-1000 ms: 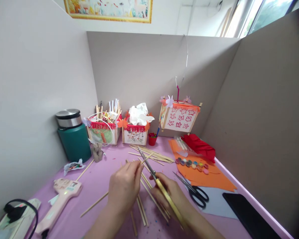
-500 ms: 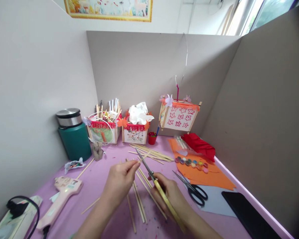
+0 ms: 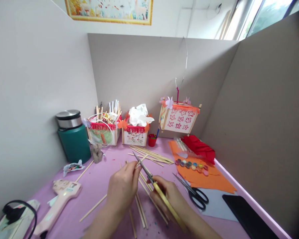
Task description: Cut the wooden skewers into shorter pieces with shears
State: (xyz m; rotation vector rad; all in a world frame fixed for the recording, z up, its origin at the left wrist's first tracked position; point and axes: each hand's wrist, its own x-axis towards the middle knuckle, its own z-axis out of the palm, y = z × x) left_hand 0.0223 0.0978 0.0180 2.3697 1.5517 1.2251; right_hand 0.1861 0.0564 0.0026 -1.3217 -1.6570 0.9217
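Left hand [image 3: 122, 187]: thumb and fingers together, clamped on the held stick [image 3: 144, 158]; a short pale end projects past the fingertips.
Right hand [image 3: 165, 192]: fingers wrapped around the handles of the yellow-handled scissors [image 3: 168, 203]; the blades point away from the body, toward the left hand.
Held stick position: raised over the purple table [image 3: 72, 215], in front of the body, crossing the scissor blades. Whether it lies between the blades cannot be told.
Loose sticks [image 3: 142, 211]: several on the table, below and between the 2 hands; 1 separate stick [image 3: 92, 209] lies to the left of the left forearm.
Stick pile [image 3: 154, 154]: beyond the hands, roughly parallel, a few askew.
Right side: black-handled scissors [image 3: 198, 196] near the right hand, lying partly on a grey-blue sheet [image 3: 218, 202]; paint pots [image 3: 191, 164] on orange paper [image 3: 196, 177]; red cloth [image 3: 199, 148] behind.
Left side: pink glue gun [image 3: 61, 202] lying flat; green flask [image 3: 74, 142] upright near the partition.
Rear: 2 decorated boxes, 1 holding sticks [image 3: 103, 134], 1 holding white tissue [image 3: 134, 136]; a small red pot [image 3: 152, 140] beside them; a star-patterned lantern [image 3: 180, 119] to their right.
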